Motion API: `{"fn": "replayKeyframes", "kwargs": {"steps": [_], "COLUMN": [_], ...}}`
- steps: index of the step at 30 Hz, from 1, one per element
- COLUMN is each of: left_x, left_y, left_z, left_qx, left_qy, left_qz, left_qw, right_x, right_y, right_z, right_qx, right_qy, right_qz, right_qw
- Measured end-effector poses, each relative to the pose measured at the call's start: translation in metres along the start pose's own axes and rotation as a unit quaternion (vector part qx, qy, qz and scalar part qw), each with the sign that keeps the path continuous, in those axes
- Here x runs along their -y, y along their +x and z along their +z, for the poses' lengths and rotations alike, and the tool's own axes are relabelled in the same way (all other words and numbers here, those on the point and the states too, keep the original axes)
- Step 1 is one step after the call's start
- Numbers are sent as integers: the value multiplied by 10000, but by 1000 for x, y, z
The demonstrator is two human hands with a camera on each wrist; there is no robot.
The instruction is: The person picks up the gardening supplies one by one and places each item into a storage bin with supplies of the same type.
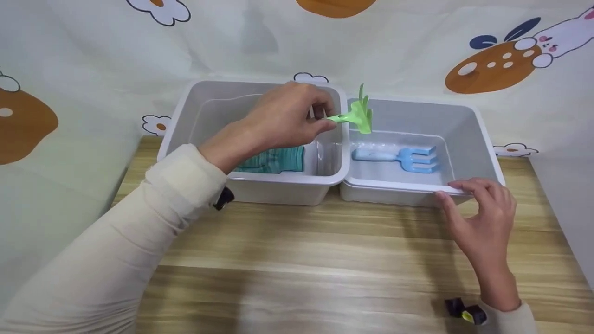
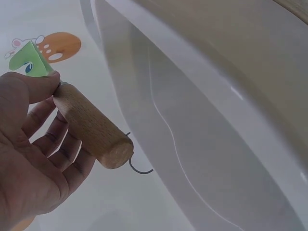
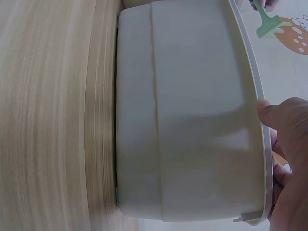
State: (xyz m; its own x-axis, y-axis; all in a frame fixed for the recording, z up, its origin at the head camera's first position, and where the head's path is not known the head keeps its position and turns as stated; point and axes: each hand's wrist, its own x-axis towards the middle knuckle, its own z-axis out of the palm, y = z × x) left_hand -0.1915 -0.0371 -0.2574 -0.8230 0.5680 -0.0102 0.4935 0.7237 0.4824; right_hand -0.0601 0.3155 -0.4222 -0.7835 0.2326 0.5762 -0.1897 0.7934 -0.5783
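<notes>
My left hand [image 1: 292,113] pinches a light green hand rake [image 1: 359,116] near the neck, above the inner rims of two bins. In the left wrist view its wooden handle [image 2: 91,122] points back under the palm, with thumb and fingers around the front end. My right hand [image 1: 485,218] grips the front rim of the right grey bin [image 1: 468,134], thumb outside and fingers over the edge. Inside that bin lies a light blue hand fork [image 1: 413,160], tines to the right. The left grey bin [image 1: 278,190] holds teal ribbed items [image 1: 283,160], partly hidden by my left arm.
Both bins stand side by side on a wood-grain table [image 1: 325,260], their rims touching or nearly so. Behind them hangs a pale cloth [image 1: 399,55] printed with flowers, a rabbit and orange shapes.
</notes>
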Motion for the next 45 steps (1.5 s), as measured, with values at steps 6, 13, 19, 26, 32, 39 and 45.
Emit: {"fn": "replayKeyframes", "kwargs": {"steps": [6,13,19,26,32,39,45], "left_x": [-2,-7,-12,-20,-31,-36,-33], "left_y": [9,23,34,48,60,69,75], "left_z": [0,4,7,8,10,14,14], "left_qx": [39,152,280,317,352,383,391], "left_qy": [82,231,337,512,645,663,832], "left_qz": [-30,-23,-48,-82,-125,-95,-125], "left_qw": [10000,9996,9990,9982,9972,9970,9957], "right_x": [0,-1,-1,1,1,0,1], "right_y": [0,-1,0,1,1,0,1], "right_z": [0,1,1,-1,-3,-4,0], "right_qx": [38,-61,-23,70,121,11,53], "right_qy": [-11,45,1,-26,-46,-38,27], "right_qz": [13,-167,-82,29,37,-112,-203], "right_qw": [10000,9998,10000,10000,9999,9999,9998]}}
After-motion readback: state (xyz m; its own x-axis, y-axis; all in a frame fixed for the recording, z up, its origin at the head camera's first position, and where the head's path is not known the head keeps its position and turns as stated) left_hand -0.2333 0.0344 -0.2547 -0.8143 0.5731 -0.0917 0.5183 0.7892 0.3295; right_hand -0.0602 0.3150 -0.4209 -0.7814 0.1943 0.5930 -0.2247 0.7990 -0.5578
